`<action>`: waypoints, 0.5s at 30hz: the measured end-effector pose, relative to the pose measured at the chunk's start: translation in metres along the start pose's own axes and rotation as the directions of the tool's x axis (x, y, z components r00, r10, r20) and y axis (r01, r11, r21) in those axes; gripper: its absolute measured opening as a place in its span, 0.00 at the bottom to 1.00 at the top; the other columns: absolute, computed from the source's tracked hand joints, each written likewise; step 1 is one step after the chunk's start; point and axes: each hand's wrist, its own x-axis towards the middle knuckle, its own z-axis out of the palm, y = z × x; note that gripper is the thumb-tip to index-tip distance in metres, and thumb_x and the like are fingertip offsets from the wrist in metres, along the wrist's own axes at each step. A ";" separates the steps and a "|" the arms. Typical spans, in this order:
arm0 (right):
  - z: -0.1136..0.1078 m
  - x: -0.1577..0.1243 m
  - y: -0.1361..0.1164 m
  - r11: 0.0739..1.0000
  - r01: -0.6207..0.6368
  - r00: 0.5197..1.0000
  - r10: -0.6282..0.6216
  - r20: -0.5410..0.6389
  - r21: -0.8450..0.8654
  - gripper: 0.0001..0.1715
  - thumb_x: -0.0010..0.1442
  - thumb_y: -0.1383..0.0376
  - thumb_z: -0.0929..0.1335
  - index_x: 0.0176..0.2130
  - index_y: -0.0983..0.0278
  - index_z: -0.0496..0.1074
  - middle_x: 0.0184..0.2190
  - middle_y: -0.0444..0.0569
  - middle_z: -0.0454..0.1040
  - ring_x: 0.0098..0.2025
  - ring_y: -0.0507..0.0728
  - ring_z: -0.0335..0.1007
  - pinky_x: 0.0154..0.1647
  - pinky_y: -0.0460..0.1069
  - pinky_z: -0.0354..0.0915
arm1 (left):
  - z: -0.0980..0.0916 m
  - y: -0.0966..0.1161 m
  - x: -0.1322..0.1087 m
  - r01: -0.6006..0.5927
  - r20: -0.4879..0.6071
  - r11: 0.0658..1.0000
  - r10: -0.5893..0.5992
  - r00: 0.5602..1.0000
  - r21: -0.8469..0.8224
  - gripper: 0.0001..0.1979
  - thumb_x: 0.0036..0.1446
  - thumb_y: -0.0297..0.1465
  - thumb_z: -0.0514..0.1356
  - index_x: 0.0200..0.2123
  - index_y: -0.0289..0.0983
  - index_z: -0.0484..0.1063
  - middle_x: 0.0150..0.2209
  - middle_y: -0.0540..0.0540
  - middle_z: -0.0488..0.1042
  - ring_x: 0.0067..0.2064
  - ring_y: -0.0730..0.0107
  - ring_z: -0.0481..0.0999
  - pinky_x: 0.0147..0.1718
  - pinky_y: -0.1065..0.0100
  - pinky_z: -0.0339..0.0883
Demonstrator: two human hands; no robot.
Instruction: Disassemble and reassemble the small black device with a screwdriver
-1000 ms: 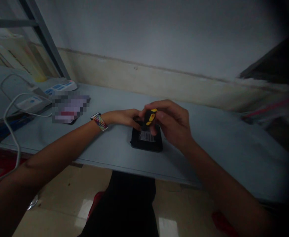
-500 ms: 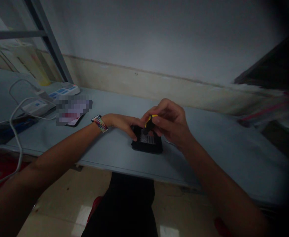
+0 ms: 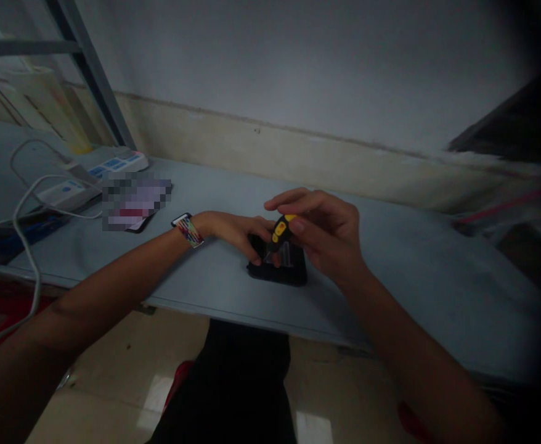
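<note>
A flat black rectangular device (image 3: 275,274) with rounded corners and a pale printed label lies on the table. My left hand (image 3: 236,233) grips its left side, thumb near the front edge and fingers across its top; a patterned watch band circles that wrist. Above the device, my right hand (image 3: 330,231) pinches the handle of a yellow-and-black screwdriver (image 3: 280,232) between thumb and fingers. The shaft slants down to the left toward the label area. Whether the tip touches the device I cannot tell. The hands hide the device's far side.
A phone (image 3: 138,206), partly blurred out, lies on the table (image 3: 215,283) to the left. Behind it are a white power strip (image 3: 117,163) and a looping white cable (image 3: 25,246). A metal frame post (image 3: 101,80) and a pale wall (image 3: 298,74) stand at the back.
My right hand has shifted slightly right, and its upper fingers have loosened and straightened, showing more of the screwdriver handle. My left hand stays on the device.
</note>
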 end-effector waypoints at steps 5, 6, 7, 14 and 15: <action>0.007 0.000 -0.002 0.991 -0.071 0.997 0.067 0.048 0.109 0.22 0.60 0.58 0.83 0.41 0.56 0.71 0.37 0.41 0.84 0.23 0.51 0.76 0.17 0.45 0.72 | 0.000 -0.013 -0.003 0.021 0.039 1.000 -0.021 0.999 -0.003 0.19 0.53 0.40 0.76 0.46 0.38 0.89 0.49 0.40 0.84 0.54 0.52 0.81 0.62 0.56 0.74; 0.007 0.000 -0.002 0.990 -0.086 0.995 0.080 0.057 0.113 0.21 0.60 0.58 0.83 0.43 0.55 0.72 0.36 0.41 0.84 0.22 0.50 0.74 0.16 0.44 0.71 | 0.000 -0.016 -0.003 0.036 0.048 0.999 -0.036 0.998 -0.008 0.18 0.54 0.40 0.75 0.47 0.38 0.88 0.50 0.39 0.84 0.54 0.51 0.81 0.61 0.56 0.74; 0.006 -0.001 -0.002 0.989 -0.095 0.994 0.088 0.066 0.110 0.19 0.62 0.57 0.82 0.45 0.55 0.73 0.36 0.41 0.83 0.21 0.50 0.72 0.16 0.44 0.70 | 0.000 -0.018 -0.003 0.045 0.055 0.999 -0.045 0.998 -0.014 0.18 0.54 0.40 0.75 0.47 0.38 0.88 0.52 0.39 0.84 0.55 0.51 0.81 0.60 0.56 0.74; 0.005 -0.003 -0.005 1.000 -0.011 1.000 0.011 -0.004 0.008 0.10 0.68 0.55 0.77 0.41 0.57 0.81 0.49 0.49 0.84 0.21 0.47 0.67 0.15 0.45 0.68 | -0.001 -0.012 -0.002 0.026 0.060 0.999 -0.024 0.998 -0.031 0.20 0.53 0.39 0.76 0.48 0.38 0.88 0.54 0.38 0.83 0.58 0.48 0.79 0.61 0.55 0.74; 0.006 -0.002 -0.006 1.000 -0.011 1.000 0.011 -0.019 0.001 0.11 0.66 0.56 0.79 0.40 0.57 0.79 0.52 0.49 0.84 0.22 0.47 0.68 0.15 0.46 0.69 | -0.001 -0.010 -0.002 0.024 0.054 0.999 -0.023 0.998 -0.026 0.20 0.52 0.39 0.76 0.47 0.38 0.88 0.54 0.39 0.83 0.58 0.48 0.79 0.62 0.55 0.73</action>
